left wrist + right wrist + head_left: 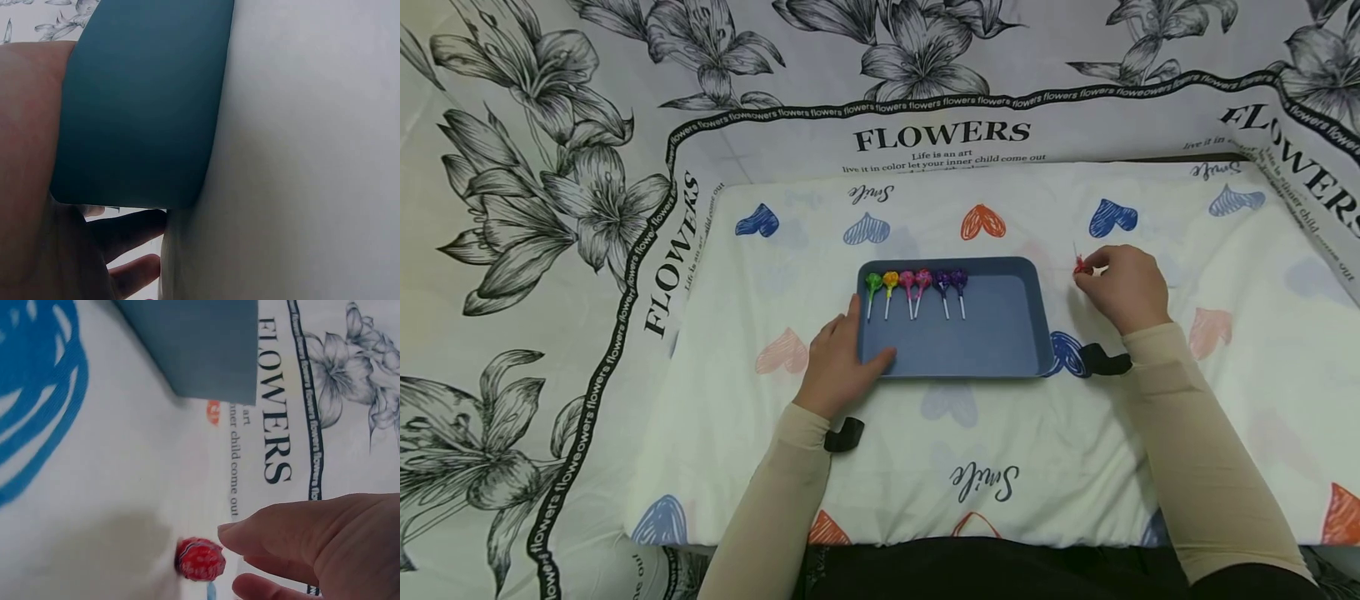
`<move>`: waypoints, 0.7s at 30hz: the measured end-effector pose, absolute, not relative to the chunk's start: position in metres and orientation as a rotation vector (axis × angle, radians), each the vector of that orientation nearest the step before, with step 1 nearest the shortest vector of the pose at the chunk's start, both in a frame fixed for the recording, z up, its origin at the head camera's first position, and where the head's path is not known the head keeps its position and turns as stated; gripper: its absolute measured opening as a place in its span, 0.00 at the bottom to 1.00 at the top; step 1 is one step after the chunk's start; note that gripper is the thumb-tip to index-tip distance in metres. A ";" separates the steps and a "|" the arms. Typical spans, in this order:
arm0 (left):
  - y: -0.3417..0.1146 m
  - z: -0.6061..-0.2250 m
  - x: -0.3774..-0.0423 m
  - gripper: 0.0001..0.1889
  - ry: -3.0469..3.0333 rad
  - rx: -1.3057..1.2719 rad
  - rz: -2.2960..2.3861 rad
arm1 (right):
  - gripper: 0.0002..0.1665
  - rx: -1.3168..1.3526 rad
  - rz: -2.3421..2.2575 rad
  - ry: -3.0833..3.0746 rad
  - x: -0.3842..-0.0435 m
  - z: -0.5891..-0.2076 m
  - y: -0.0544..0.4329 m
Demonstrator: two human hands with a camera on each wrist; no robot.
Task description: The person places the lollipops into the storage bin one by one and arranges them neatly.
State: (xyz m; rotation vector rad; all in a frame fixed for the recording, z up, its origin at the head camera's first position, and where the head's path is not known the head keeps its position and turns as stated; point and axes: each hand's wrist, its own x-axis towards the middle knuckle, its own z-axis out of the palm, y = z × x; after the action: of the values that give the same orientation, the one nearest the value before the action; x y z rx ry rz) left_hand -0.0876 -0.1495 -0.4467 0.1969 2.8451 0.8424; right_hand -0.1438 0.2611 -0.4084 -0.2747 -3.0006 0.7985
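Observation:
In the head view a blue-grey tray (970, 348) lies on the heart-print cloth. Along its far side stand several wrapped lollipops in a row: one green (872, 283), one yellow (891, 280), two pink (922, 279) and two purple (959, 280). My left hand (842, 357) holds the tray at its near left corner, thumb over the rim and fingers along the outer side. Right of the tray, my right hand (1126, 287) pinches a red lollipop (201, 559), its thin stick pointing away from me. Thumb and fingertips are right beside the candy in the right wrist view.
Beneath the tray is a padded cream surface (820, 467) printed with hearts and "Smile" lettering. Around it spreads a white sheet (760, 146) with black line-drawn flowers and a dark wavy border. A black strap end (1105, 360) sticks out at the right wrist.

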 end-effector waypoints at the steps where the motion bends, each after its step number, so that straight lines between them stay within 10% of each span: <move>1: -0.150 -0.447 -0.088 0.54 2.847 0.199 0.842 | 0.21 -0.285 0.801 -3.003 -0.144 -0.409 0.263; 21: -0.151 -0.450 -0.089 0.55 2.851 0.200 0.840 | 0.21 -0.315 0.772 -3.039 -0.135 -0.421 0.274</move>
State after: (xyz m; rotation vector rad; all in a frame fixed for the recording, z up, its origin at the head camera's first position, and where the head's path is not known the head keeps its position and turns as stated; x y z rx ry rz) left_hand -0.0892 -0.1508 -0.4504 0.2004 2.8511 0.8405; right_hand -0.1355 0.2742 -0.4209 -0.3147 -3.0391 0.7717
